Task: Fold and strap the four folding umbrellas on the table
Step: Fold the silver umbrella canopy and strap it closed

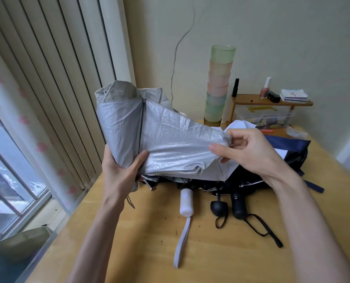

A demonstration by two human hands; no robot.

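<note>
While aloft, silver umbrella (170, 144) between right fingers (228, 153).

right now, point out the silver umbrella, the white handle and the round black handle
silver umbrella (170, 139), head view, on its stretched canopy panel
white handle (186, 202), head view, on its middle
round black handle (219, 207), head view, on its rounded knob

One wide-angle view, worn at the person's head, faces forward and down onto the wooden table (210, 258). It sits near: the left hand (120, 172) and right hand (249, 152) fill mid-frame, arms entering from the bottom edge, the window (6, 188) curving along the left, the wall (272, 48) behind
</note>
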